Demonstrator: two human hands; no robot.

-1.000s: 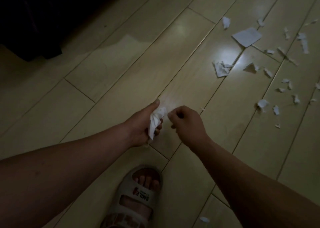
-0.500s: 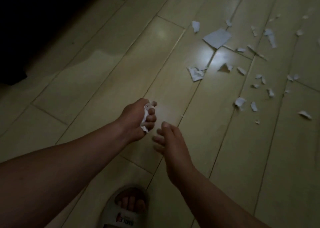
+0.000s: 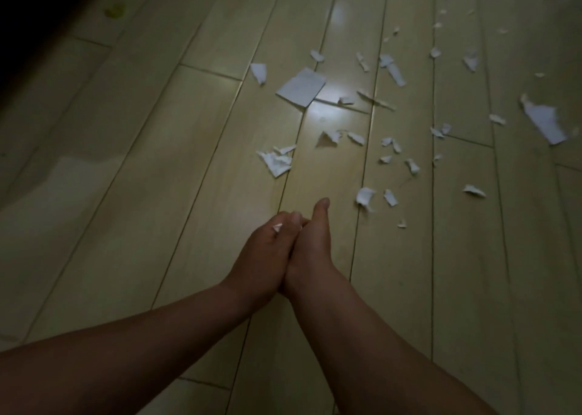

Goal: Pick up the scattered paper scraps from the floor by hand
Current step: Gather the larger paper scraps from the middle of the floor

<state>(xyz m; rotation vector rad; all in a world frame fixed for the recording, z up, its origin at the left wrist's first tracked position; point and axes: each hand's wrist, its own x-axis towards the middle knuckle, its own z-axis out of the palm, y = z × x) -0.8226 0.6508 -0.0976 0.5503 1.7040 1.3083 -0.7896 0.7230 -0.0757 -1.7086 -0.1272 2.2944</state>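
Head view shows the right hand (image 3: pixel 310 251), apart half a second ago, now pressed against the left hand (image 3: pixel 266 257), whose fingers are clenched on a paper wad (image 3: pixel 277 226), right fingers' state indeterminable, indicating a transfer while many paper scraps (image 3: pixel 365 196) remain on the floor (image 3: pixel 157 178) ahead.
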